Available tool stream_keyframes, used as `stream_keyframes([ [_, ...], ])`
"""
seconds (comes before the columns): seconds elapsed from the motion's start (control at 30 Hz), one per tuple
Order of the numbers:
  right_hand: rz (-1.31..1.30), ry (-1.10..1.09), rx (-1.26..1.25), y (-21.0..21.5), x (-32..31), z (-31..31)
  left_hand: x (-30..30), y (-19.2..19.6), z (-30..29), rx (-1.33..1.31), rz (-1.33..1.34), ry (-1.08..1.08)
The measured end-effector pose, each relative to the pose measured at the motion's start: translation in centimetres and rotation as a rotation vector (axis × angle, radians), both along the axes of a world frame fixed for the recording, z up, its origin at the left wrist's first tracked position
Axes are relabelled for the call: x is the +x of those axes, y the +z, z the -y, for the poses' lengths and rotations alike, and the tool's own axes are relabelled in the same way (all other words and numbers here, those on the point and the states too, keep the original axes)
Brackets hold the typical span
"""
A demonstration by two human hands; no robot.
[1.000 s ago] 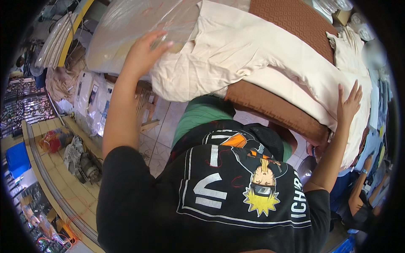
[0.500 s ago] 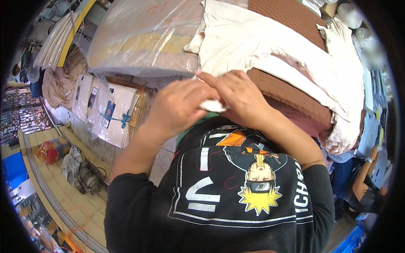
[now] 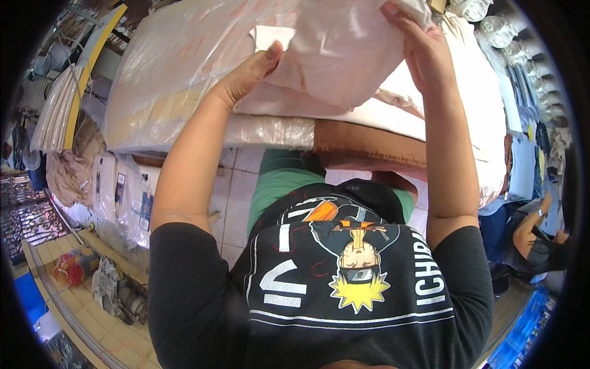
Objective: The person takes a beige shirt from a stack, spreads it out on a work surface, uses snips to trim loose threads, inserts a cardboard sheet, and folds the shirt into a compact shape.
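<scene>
A thin cream garment [image 3: 335, 61] hangs raised and bunched between my two hands, over the work table. My left hand [image 3: 255, 71] pinches one edge at the garment's left side, its thumb on top and a flat pale flap standing out above it. At the upper right my right hand [image 3: 427, 52] grips a gathered part, thumb and fingers closed on it. Both arms reach forward. Beneath and to the right, more cream cloth [image 3: 470, 104] lies over the table and sags over its right side. The far part of the garment is cut off by the picture's upper edge.
Clear plastic sheeting [image 3: 178, 86] covers the table's left part; a brown textured layer [image 3: 369, 141] shows along the near edge. Folded bagged clothes [image 3: 114, 184] lie at the left. A tan sewing table [image 3: 74, 289] with a motor [image 3: 130, 304] stands lower left. Another person's arm [image 3: 530, 227] is at the right.
My hands have moved forward and wide apart from close together near my chest, lifting and spreading the garment. My view has shifted, showing more floor and my green shorts.
</scene>
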State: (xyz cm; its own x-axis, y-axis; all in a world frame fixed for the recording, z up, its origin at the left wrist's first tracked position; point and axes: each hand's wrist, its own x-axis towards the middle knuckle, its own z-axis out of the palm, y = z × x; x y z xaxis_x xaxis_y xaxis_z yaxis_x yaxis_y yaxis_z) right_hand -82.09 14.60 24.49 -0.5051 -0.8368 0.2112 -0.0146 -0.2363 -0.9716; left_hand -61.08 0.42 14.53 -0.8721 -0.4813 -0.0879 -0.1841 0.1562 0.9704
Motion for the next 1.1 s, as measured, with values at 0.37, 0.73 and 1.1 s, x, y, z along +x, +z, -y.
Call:
stream_keyframes([
  [0.37,-0.394,0.269,0.076,-0.7,-4.3,-1.9,-7.4,5.7,-0.5,-0.288,-0.572,0.067],
  [0.73,-0.431,0.608,0.064,3.6,-3.7,-2.7,-6.7,12.5,-1.9,-0.331,-0.154,-0.413],
  [1.1,-1.357,0.608,-0.023,8.4,-2.3,-3.6,-2.4,16.6,-3.7,-1.523,0.09,-0.383],
])
